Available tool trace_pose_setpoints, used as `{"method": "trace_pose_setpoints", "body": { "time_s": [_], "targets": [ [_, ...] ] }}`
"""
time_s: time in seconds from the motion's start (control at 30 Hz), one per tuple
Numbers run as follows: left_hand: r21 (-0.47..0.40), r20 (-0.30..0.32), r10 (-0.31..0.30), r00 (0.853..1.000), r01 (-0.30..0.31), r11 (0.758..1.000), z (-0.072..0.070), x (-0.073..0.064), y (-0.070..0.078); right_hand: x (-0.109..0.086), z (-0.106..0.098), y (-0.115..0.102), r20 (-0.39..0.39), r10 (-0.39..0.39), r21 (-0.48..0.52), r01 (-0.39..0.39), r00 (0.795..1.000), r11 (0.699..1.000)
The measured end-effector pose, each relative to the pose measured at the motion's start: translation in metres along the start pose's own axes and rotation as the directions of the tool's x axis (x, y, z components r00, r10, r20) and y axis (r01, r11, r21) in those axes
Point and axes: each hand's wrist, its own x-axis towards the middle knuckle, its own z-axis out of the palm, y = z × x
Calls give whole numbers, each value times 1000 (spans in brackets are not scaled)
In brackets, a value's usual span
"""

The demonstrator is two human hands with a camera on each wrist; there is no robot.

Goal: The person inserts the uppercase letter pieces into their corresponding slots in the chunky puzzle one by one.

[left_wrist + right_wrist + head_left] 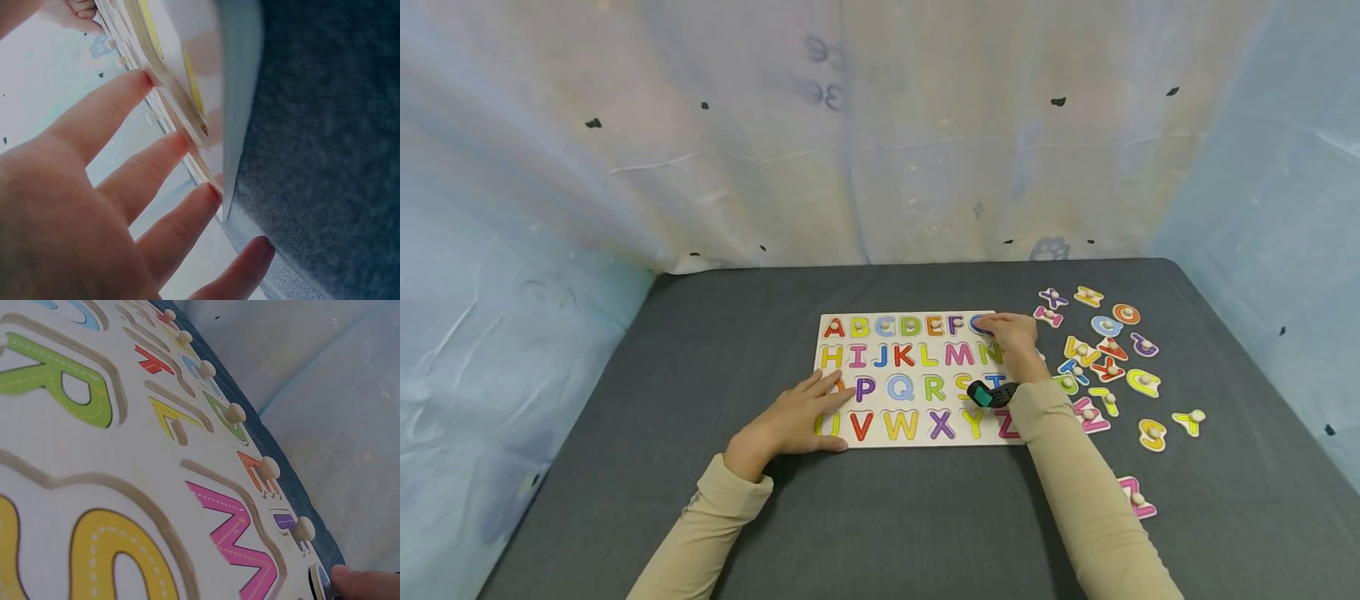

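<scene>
A white wooden alphabet board [922, 425] lies on the table, its letter recesses in four rows. My left hand [793, 421] rests over its left edge with fingers spread, near the O and U. In the left wrist view the fingertips [209, 192] touch the board's edge. At the top right corner my right hand [1013, 340] pinches a blue letter piece [320, 584] at the G recess. That piece stands slightly tilted in the right wrist view. Knobbed pieces A to F, such as the green D [910, 326], sit in the top row.
Several loose knobbed letter pieces lie right of the board, among them an orange O [1126, 314] and a yellow-green Y [1189, 422]. A pink piece [1138, 498] lies nearer, partly behind my right sleeve. Pale sheeting [880, 167] rises behind the dark table [880, 525].
</scene>
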Motion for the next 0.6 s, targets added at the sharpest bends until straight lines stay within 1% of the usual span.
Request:
{"method": "trace_pose_setpoints", "body": {
  "time_s": [0.2,0.4,0.47,0.6],
  "targets": [
    [-10,-3,4,1000,-4,1000,0,-1,0,-2,1,-2,10,16,5,-16,1000,1000],
    [-2,-3,7,1000,-7,1000,0,0,0,1,0,0,23,-9,48,8,1000,999],
    [-1,-1,8,1000,-8,1000,0,-1,0,2,-1,1,27,-5,53,4,1000,999],
    [2,0,5,1000,-5,1000,1,-1,0,3,-1,2,32,-13,33,12,999,999]
  ]
}}
